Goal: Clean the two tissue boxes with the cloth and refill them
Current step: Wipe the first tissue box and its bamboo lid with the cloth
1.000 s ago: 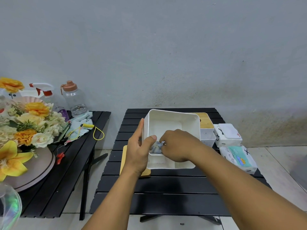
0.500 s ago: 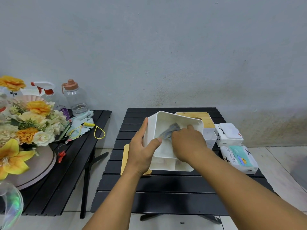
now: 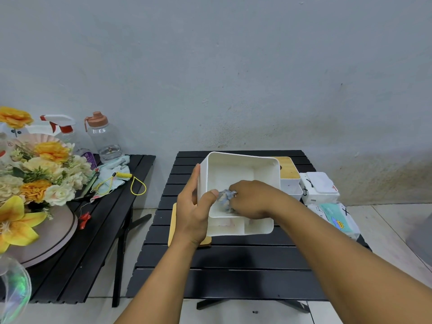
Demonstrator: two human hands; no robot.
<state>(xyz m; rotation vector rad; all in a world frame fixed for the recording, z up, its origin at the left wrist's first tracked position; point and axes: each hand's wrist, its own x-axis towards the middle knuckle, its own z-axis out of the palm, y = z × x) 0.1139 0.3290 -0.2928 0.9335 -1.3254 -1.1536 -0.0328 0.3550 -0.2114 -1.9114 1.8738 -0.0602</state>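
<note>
- A grey wall (image 3: 210, 66) is running across the back, and pale floor tiles (image 3: 385, 230) are showing at the lower right.
- Two black slatted tables are standing side by side with a gap between them.
- The left table (image 3: 70, 265) is carrying one flower arrangement (image 3: 35, 174), two bottles, namely a spray bottle (image 3: 63, 127) and a clear water bottle (image 3: 102, 139), and a pale rag (image 3: 114, 164) with a yellow cord (image 3: 138, 185) lying on it.
- On the right table (image 3: 233, 260), the left hand (image 3: 194, 211) is gripping the left wall of the open tissue box (image 3: 233, 169), with the thumb hooking over the rim.
- This box is white and square-cornered and is tilting its opening towards the camera; a narrow strip along its near side seems to be split into two small compartments.
- A wooden lid (image 3: 174, 220) is lying flat, partly under that hand.
- The right hand (image 3: 252, 197) is reaching inside the box, its fingers bunching a bluish cloth (image 3: 225, 197) against the floor of the box.
- The second tissue box (image 3: 286, 170) is sitting just behind to the right, with its wooden lid on.
- Two tissue packs are lying at the right edge of the table: a white one (image 3: 319, 185) and a teal-printed one (image 3: 336, 218).
</note>
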